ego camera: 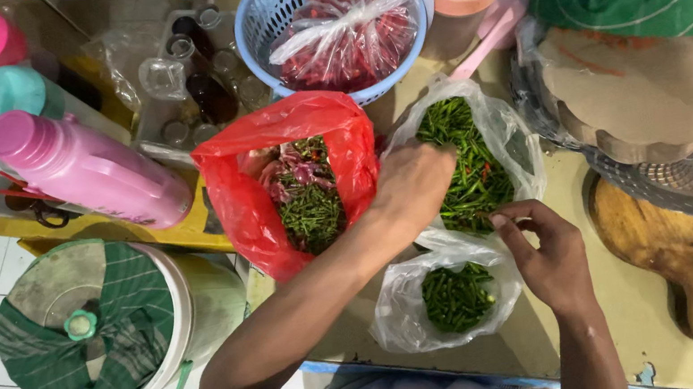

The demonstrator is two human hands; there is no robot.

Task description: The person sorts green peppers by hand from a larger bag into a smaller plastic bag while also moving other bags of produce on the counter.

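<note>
— Green chillies everywhere in the head view. How many bags?

— Three with green ones: a red bag (291, 184), a large clear bag (472, 159), and a small clear bag (451, 297) nearest the person, all on the tabletop (633, 308).

— And the hands?

— The left hand (413, 185) reaches into the large clear bag, fingers hidden, so I cannot tell its grip. The right hand (549, 252) pinches that bag's rim, just above the small one.

— The step?

— Sorting chillies, I'd judge; next calls for lifting a handful out cleanly.

— Anything else?

— One blue basket (260, 26) of red chillies.
</note>
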